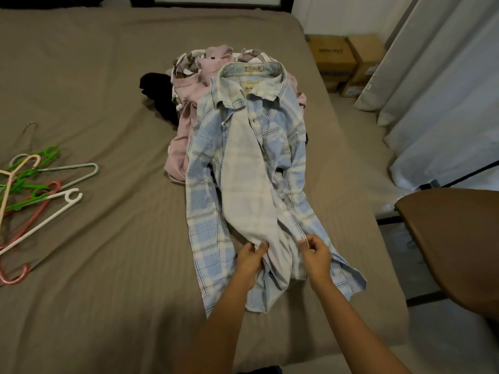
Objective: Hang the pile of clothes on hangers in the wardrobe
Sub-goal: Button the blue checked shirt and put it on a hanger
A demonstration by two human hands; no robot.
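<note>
A light blue plaid shirt (243, 163) lies spread lengthwise on the bed, collar at the far end, front open with the pale inside showing. My left hand (249, 259) pinches the left front edge near the hem. My right hand (314, 255) pinches the right front edge, fingers curled on the button strip. Behind the shirt sits the pile of clothes: a pink garment (186, 109), a black one (159, 95) and a brown-and-white checked one (186, 63). Several plastic hangers (35, 190) in green, white, pink and red lie on the bed at the left.
The bed (94, 90) has a grey-brown sheet. A brown chair seat (453, 238) stands at the right, close to the bed. Cardboard boxes (343, 58) sit on the floor at the far right, beside pale curtains (437, 90).
</note>
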